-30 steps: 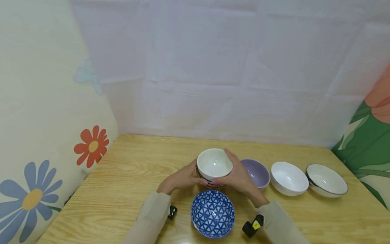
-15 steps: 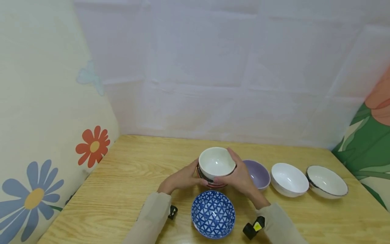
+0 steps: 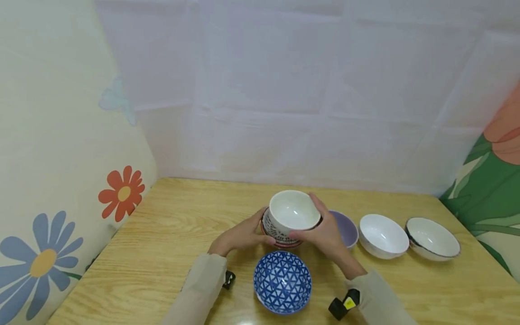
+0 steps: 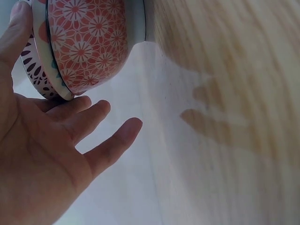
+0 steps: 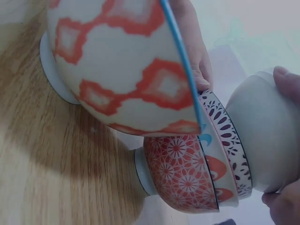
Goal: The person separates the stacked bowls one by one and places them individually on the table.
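My right hand grips a plain white bowl by its sides, thumb in front and fingers behind. That bowl is tilted above a stack of bowls. Topmost in the stack is a bowl with dark petal-like marks; beneath it sits a red one with white flowers, its foot near the table. My left hand holds the stack on its left side, thumb in front and some fingers at the rims, the others spread. A blue bowl with white triangles stands just in front of the stack.
A purple bowl, partly behind my right hand, a white bowl and a dark-rimmed cream bowl stand in a row to the right on the wooden table. A white cloth hangs behind the table.
My right hand has moved up and to the right with the white bowl, uncovering more of the petal-marked bowl below. My left hand has stayed at the stack.
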Demonstrator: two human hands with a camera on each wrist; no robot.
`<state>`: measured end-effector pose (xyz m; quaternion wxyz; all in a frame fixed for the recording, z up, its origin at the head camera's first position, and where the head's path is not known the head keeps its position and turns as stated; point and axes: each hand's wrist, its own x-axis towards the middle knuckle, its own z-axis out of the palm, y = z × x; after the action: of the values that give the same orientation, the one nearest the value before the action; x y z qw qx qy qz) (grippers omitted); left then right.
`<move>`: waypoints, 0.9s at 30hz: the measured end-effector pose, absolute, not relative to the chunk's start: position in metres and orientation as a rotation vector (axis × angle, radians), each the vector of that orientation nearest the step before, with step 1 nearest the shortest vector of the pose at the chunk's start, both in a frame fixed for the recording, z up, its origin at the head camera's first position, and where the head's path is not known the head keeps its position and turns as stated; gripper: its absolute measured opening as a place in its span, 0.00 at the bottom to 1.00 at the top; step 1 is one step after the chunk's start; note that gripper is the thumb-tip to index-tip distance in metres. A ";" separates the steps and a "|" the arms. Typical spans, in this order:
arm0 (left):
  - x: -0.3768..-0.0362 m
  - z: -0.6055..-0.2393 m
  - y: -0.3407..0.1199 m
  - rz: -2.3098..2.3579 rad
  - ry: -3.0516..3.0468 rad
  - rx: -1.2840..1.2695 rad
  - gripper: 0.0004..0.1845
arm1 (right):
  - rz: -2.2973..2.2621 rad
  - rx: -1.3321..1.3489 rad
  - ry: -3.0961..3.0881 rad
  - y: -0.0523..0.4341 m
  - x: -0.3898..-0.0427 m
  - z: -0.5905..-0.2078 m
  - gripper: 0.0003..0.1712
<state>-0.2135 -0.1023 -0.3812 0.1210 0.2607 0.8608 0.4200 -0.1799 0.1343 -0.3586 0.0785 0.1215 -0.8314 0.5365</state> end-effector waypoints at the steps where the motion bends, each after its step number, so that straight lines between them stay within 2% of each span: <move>1: -0.213 -0.381 -0.102 1.227 2.513 0.765 0.50 | 1.598 0.362 -2.488 0.135 -0.179 -0.358 0.64; 27: -0.213 -0.381 -0.100 1.199 2.534 0.748 0.49 | 1.575 0.309 -2.451 0.173 -0.144 -0.353 0.64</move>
<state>-0.2132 -0.1000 -0.3814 0.1199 0.2558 0.8672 0.4101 -0.1437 0.1727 -0.3534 0.1056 0.1050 -0.8319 0.5345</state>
